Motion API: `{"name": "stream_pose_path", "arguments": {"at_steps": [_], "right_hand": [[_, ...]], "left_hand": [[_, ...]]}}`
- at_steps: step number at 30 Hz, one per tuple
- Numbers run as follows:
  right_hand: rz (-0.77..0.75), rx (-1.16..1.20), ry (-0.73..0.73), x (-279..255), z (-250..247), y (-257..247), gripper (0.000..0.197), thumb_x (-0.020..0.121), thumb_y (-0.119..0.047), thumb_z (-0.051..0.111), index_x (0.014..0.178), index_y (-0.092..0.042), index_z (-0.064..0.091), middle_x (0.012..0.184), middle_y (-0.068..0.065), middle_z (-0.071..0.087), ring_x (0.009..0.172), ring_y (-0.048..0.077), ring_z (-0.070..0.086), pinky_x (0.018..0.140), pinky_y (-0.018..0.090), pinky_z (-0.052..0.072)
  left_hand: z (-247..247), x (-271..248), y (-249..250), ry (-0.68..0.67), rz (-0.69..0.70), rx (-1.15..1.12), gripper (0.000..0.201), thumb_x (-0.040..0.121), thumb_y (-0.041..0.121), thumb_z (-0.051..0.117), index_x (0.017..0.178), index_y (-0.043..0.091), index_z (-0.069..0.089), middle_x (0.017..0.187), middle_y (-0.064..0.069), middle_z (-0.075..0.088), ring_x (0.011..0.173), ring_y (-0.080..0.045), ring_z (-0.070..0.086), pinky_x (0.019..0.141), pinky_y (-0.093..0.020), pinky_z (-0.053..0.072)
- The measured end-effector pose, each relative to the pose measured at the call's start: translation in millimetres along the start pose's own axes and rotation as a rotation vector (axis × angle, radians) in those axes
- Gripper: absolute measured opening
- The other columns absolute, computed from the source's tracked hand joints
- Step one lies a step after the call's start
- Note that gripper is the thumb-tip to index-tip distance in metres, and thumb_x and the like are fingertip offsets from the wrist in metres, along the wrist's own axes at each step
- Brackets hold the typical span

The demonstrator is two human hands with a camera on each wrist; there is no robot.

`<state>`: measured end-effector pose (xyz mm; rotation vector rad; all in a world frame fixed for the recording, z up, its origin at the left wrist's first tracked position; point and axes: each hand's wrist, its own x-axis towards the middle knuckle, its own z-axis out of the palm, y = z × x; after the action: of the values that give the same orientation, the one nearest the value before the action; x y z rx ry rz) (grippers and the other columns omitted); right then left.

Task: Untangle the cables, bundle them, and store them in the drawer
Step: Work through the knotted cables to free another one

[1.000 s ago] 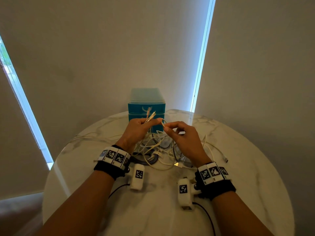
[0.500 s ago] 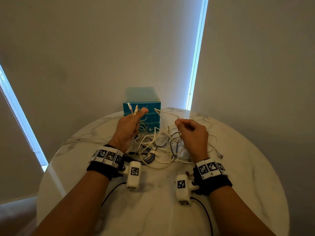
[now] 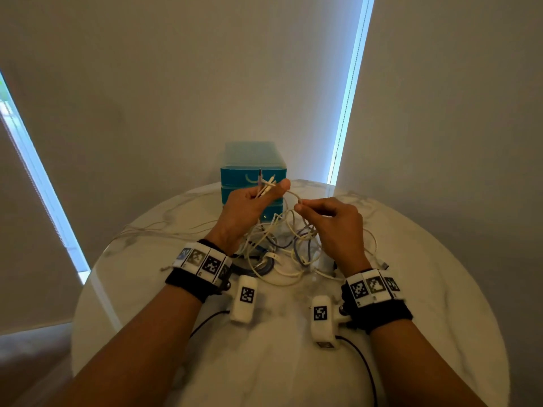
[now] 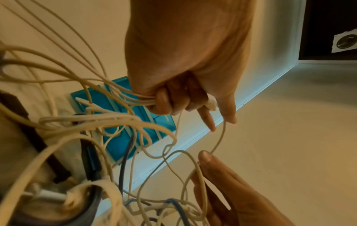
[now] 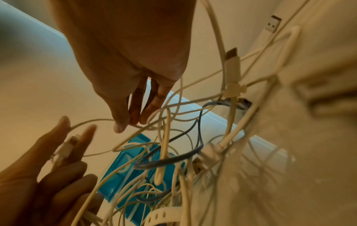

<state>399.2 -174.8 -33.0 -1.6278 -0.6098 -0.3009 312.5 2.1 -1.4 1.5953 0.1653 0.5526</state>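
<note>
The tangle of cables (image 3: 282, 245) lies on the round marble table (image 3: 440, 289), and everything else is placed from it. On its near side, both wrists hover above the tabletop, with bare marble between the heap and the table's near edge. Rising over the heap's left part, the left hand (image 3: 249, 204) is curled tight round a gathered sheaf of cable ends, whose plugs (image 3: 266, 183) stick up past the thumb. Over the heap's right part, the right hand (image 3: 332, 218) pinches a single thin white strand (image 3: 295, 198) between thumb and fingertips (image 5: 119, 126), the other fingers loosely bent. That strand arcs from the left thumb to the right pinch, so its free run lies left to right between the hands, then drops into the knot. It probably still threads under the blue cable (image 5: 199, 137), though the blur leaves this unsure. Drawing it out calls for the right hand to move rightward, where open marble lies. Beyond the heap, the teal drawer unit (image 3: 252, 171) stands with its drawers apparently closed.
</note>
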Motion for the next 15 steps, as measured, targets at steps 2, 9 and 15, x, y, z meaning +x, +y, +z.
{"name": "stream_pose_path", "arguments": {"at_steps": [2,9,15], "right_hand": [[0.005,-0.016,-0.031,0,1,3,0.018,0.085,-0.030,0.091,0.101,-0.023,0.087,0.091,-0.010,0.083,0.086,0.003,0.078,0.079,0.015,0.060],[0.092,-0.312,-0.195,1,-1,23,0.027,0.082,-0.018,0.092,0.107,-0.019,0.084,0.092,-0.008,0.079,0.083,-0.002,0.074,0.073,0.005,0.051],[0.033,-0.378,-0.125,2,-3,21,0.009,0.085,-0.020,0.090,0.093,-0.023,0.088,0.087,-0.009,0.079,0.080,0.005,0.075,0.088,0.034,0.064]], "left_hand": [[2,1,1,0.049,0.014,-0.035,0.034,0.089,0.048,0.083,0.102,0.017,0.086,0.096,0.005,0.083,0.088,-0.008,0.077,0.079,-0.027,0.054],[-19,14,-1,0.259,0.026,-0.182,0.031,0.090,0.048,0.082,0.067,0.028,0.079,0.052,0.012,0.038,0.044,-0.004,0.031,0.045,-0.019,0.030],[-30,18,-7,0.278,0.062,-0.245,0.045,0.092,0.066,0.071,0.103,0.024,0.085,0.064,0.000,0.024,0.055,-0.013,0.021,0.051,-0.029,0.022]]}}
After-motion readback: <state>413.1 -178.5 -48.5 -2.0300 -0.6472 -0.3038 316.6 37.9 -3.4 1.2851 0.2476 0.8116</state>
